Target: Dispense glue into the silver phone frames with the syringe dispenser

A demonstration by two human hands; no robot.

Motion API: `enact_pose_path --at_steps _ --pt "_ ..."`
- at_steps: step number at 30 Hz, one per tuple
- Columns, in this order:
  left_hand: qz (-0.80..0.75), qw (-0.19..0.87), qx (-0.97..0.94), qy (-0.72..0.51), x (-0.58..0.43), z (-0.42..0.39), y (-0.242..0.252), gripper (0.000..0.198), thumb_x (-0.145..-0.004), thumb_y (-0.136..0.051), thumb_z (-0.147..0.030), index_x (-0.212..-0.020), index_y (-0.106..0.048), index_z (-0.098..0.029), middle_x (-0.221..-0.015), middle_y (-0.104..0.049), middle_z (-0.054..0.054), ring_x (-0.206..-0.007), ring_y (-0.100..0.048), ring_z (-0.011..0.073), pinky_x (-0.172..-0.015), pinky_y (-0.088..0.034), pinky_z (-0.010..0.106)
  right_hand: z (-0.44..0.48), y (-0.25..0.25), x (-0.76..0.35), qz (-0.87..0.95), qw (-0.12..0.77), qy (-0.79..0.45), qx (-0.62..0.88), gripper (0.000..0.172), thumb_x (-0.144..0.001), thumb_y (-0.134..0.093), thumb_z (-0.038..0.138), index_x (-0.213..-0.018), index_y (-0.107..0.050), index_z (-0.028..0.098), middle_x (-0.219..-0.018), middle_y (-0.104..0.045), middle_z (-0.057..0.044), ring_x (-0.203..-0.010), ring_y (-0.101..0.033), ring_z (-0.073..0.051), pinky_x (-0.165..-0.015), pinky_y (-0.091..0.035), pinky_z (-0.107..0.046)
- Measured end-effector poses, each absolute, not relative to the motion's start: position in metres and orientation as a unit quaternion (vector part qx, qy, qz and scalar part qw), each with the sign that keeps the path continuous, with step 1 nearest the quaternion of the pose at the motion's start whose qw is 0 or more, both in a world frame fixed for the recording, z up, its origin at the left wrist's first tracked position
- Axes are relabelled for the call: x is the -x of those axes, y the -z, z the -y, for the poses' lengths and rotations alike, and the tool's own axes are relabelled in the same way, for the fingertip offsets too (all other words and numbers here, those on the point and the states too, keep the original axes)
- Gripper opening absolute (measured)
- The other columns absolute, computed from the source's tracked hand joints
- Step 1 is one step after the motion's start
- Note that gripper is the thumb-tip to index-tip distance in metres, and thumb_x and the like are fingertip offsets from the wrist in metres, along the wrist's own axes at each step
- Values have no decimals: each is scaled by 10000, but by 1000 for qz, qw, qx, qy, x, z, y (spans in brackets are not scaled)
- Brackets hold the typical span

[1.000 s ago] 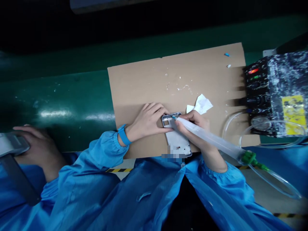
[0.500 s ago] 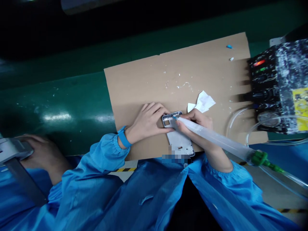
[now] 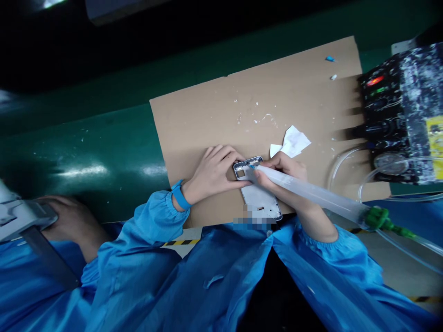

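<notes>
The worktop (image 3: 69, 152) is green and shiny, with bright glare and a few pale specks at the left. A sheet of brown cardboard (image 3: 204, 110) lies on it, set slightly askew, bare worktop showing to its left and beyond its far edge. White smears (image 3: 266, 117) dot the cardboard's middle. Right of them lies a crumpled white paper (image 3: 294, 142); in the far right corner, a small blue tip (image 3: 330, 59) with a white crumb (image 3: 333, 77) just nearer. The frame (image 3: 263, 203) is at the near edge; whether it rests flat is unclear. A scuffed black box (image 3: 411, 110) stands at the right end.
</notes>
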State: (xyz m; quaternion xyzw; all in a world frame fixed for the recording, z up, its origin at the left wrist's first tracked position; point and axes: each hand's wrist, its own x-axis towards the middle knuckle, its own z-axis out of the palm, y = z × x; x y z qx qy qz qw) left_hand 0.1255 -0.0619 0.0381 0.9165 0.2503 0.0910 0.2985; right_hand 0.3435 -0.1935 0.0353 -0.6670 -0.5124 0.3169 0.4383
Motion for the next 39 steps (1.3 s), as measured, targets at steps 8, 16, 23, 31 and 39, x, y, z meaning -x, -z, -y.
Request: enact_pose_path --at_steps 8,16,23,31,39 --pt "-249 292 -919 -86 -126 62 -38 490 -995 -826 -671 -1222 -709 -253 -1222 -740 65 -1141 -656 269 -982 -449 425 194 -34 -345 513 435 -325 665 370 -1012 -841 593 -900 -698 271 -745 -714 8 -599 -596 -167 -539 -442 -318" --pt "-244 296 -918 -100 -125 62 -36 492 -988 -841 -660 -1225 -709 -251 -1202 -740 61 -1125 -657 264 -974 -451 427 195 -30 -345 512 442 -330 658 357 -1006 -848 569 -899 -690 267 -738 -705 8 -599 -573 -157 -522 -414 -300" --pt "-247 292 -918 -104 -126 63 -36 488 -980 -857 -653 -1213 -710 -250 -1196 -744 49 -1124 -665 250 -975 -442 418 195 -32 -346 520 432 -324 662 369 -1023 -828 581 -910 -681 262 -746 -715 5 -597 -594 -160 -537 -430 -312" --pt "-242 290 -919 -112 -125 62 -33 504 -985 -838 -684 -1219 -708 -257 -1190 -741 49 -1111 -676 250 -970 -448 418 193 -33 -345 530 438 -311 656 283 -1018 -824 484 -911 -686 261 -759 -727 7 -607 -621 -160 -547 -442 -311" --pt "-250 295 -916 -105 -127 63 -34 518 -976 -838 -699 -1178 -713 -238 -1182 -753 55 -1098 -675 254 -969 -456 412 195 -34 -345 533 432 -312 657 285 -1041 -825 477 -915 -683 265 -768 -730 3 -607 -628 -161 -536 -440 -306"
